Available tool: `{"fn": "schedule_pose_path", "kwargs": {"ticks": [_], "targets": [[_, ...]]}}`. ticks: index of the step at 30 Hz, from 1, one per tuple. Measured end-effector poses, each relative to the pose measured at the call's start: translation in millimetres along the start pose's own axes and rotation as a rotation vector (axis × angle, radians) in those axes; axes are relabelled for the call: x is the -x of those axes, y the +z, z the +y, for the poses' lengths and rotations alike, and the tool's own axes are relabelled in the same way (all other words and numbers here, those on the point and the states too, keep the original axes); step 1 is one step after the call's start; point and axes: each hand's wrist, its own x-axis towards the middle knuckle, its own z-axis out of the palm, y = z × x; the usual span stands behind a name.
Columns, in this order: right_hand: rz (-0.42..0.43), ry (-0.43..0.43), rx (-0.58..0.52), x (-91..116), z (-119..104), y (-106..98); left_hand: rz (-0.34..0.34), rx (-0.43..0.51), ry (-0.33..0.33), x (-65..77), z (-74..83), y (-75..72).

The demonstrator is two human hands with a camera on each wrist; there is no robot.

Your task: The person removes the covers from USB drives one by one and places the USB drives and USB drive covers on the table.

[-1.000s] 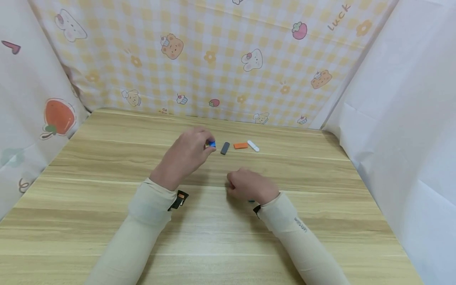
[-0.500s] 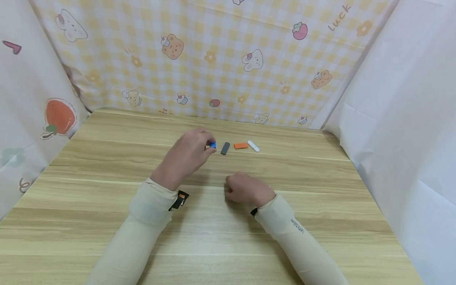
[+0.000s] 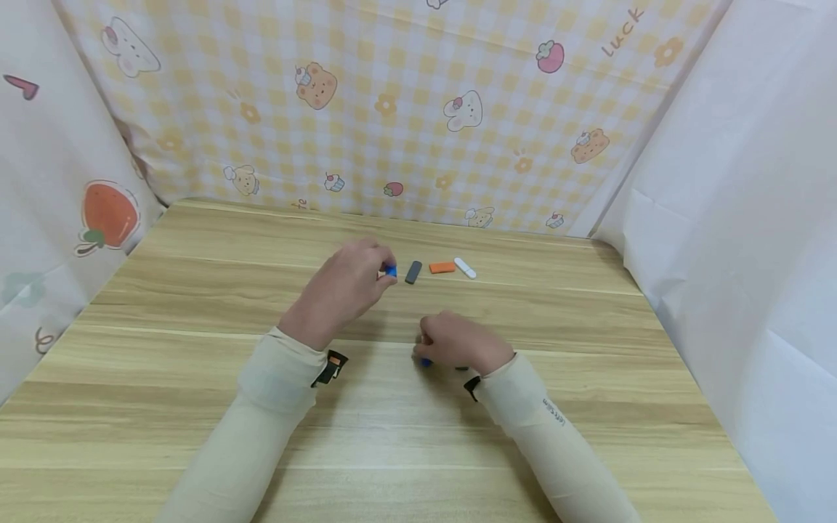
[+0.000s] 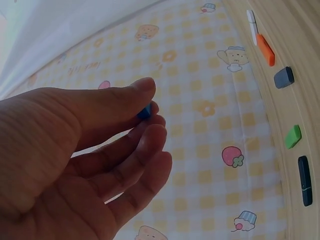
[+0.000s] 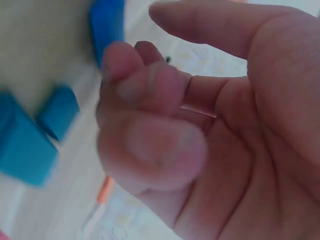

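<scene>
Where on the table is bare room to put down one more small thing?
Bare: the table between left sleeve and left curtain, and between right sleeve and right curtain. Crowded: the row from dark stick to white stick, and beside the right hand, with blue pieces.

The sleeved left forearm (image 3: 225, 443) rises from the bottom edge of the head view, slanting rightward; the right forearm (image 3: 572, 454) slants leftward. The left hand (image 3: 349, 280), left of centre and higher than the right hand (image 3: 461, 341), has its thumb (image 4: 120, 100) and forefinger set in a pinch, the remaining fingers (image 4: 142, 175) loosely bent. In the right wrist view, the right thumb (image 5: 215, 22) extends across the top, apart from the curled, blurred right fingers (image 5: 155, 150).
</scene>
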Motion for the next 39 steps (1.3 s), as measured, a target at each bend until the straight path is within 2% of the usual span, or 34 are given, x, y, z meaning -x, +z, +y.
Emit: {"fn": "schedule_pose_path", "kwargs": {"ticks": [2,8,13,21,24,27,33,39], "targets": [[0.019,0.032,-0.019,13,-9,-16,-0.034,-0.014,-0.007,-0.7,0.3,1.8],[0.097,0.055,0.051,28,-4,-39,-0.188,-0.020,-0.018,-6.2,0.3,13.0],[0.144,0.056,0.053,33,4,-49,-0.312,-0.042,0.000,-12.4,-2.2,29.9],[0.180,0.054,0.012,41,14,-58,-0.445,0.018,-0.002,-11.4,-3.1,56.4],[0.178,0.052,0.001,43,15,-59,-0.471,0.058,-0.039,-9.8,-1.4,65.4],[0.176,0.055,-0.006,44,16,-60,-0.473,0.060,-0.074,-7.5,0.2,73.4],[0.169,0.063,-0.012,44,17,-59,-0.471,0.002,-0.084,-6.4,2.4,84.1],[0.163,0.063,-0.008,44,18,-60,-0.471,0.000,-0.059,-5.8,3.7,87.8]]}}
